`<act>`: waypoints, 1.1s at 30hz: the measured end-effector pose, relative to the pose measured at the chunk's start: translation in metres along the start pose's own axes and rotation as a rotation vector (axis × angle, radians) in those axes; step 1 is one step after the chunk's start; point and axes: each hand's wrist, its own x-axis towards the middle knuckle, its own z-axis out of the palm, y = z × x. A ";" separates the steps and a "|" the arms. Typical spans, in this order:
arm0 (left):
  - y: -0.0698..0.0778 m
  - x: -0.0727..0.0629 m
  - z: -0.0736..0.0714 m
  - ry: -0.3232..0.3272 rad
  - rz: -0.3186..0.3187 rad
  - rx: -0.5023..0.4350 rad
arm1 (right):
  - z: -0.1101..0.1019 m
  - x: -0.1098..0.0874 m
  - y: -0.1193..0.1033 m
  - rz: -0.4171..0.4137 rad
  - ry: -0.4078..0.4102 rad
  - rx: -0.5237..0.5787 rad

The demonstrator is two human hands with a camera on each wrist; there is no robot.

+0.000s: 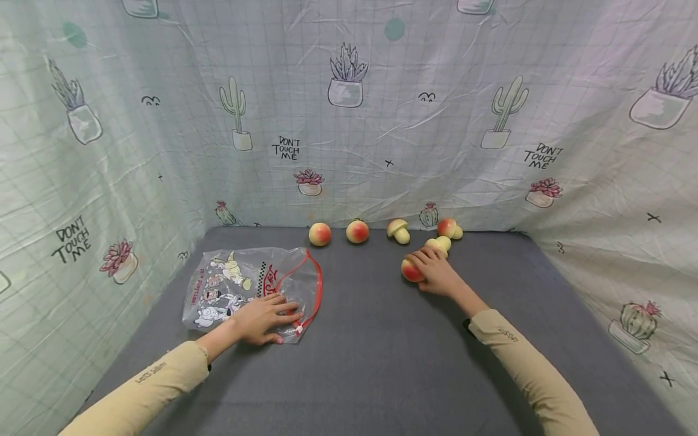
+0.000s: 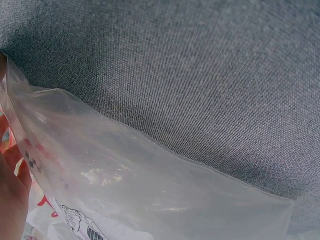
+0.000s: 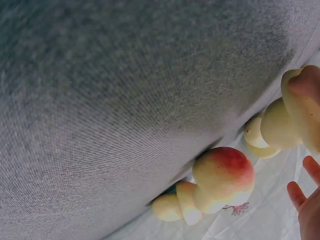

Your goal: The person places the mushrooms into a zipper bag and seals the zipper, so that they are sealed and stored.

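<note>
Your left hand (image 1: 264, 320) lies spread over the flattened, red-zipped clear plastic bag (image 1: 245, 278). Your right hand (image 1: 436, 275) touches a red-and-yellow round toy (image 1: 411, 270) (I can't tell whether it's pinching) near a pale toy mushroom (image 1: 439, 243), both outside the bag.

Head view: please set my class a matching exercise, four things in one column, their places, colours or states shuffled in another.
1. Left hand
2. Right hand
3. Bag
4. Tabletop

A. Touching a red-and-yellow piece
B. Dark grey
C. Resting on the bag
D. See-through and red-edged

Pairs: 1-C, 2-A, 3-D, 4-B
</note>
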 end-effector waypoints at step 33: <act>0.002 0.000 0.001 -0.025 -0.023 0.009 | -0.012 0.009 -0.038 0.030 -0.006 0.115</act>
